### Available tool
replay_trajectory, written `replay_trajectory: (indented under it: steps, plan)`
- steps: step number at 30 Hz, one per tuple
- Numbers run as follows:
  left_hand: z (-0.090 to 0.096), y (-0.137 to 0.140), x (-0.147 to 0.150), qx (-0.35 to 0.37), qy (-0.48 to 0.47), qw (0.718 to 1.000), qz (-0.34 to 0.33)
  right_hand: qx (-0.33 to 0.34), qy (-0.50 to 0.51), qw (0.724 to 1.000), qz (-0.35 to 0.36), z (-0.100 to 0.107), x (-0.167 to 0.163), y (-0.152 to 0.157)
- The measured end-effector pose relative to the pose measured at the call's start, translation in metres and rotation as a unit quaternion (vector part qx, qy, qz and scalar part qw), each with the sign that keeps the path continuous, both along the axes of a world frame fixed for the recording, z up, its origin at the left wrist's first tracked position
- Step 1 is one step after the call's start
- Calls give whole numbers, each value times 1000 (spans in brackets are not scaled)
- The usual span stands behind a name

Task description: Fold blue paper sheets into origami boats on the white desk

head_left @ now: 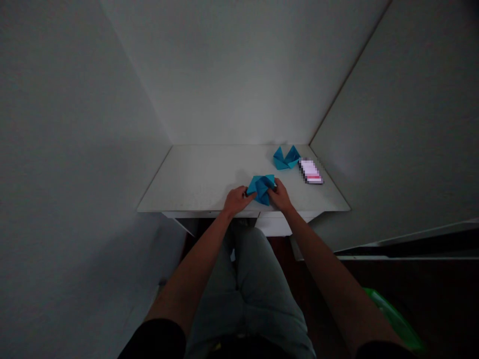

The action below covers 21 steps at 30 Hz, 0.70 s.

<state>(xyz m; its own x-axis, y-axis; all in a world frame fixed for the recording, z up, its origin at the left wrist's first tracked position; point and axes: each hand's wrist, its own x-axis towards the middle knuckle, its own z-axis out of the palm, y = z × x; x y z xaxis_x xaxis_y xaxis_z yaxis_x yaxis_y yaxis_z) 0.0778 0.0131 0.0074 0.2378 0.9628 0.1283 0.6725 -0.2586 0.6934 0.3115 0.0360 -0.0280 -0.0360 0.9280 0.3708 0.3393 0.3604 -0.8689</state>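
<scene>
Between my two hands is a piece of folded blue paper [261, 187], with several creased flaps and points, held over the front part of the white desk. My left hand [237, 199] grips its left side, thumb on the near face. On the opposite side, my right hand [280, 195] pinches the paper's right edge. The fingers behind the paper are partly hidden. Farther back on the desk stands a second folded blue paper piece [286, 158] with two raised points, touched by neither hand.
A phone with a blurred screen [311, 171] lies at the right of the white desk [194, 179], beside the standing paper piece. Walls close in the desk at the back, left and right. A green object [394, 319] is low at the right, partly behind my forearm.
</scene>
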Motion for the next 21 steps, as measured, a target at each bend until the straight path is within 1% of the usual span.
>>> replay_trajectory:
  steps: [2,4,10,15,21]
  plan:
    - [-1,1,0,-7,-4,1000,11,-6,-4,1000,1,0,0,-2]
    - [-3,2,0,-5,-28,999,23,-10,-26,1000,-6,1,-1,-3]
    - [-4,4,-1,12,-165,983,76,-61,-116,991,6,13,-7,-9]
    - [-6,5,-2,6,-210,976,62,-52,-96,994,16,17,-10,-11]
    - [-7,6,-1,11,-237,966,102,-70,-73,995,11,22,-9,-12]
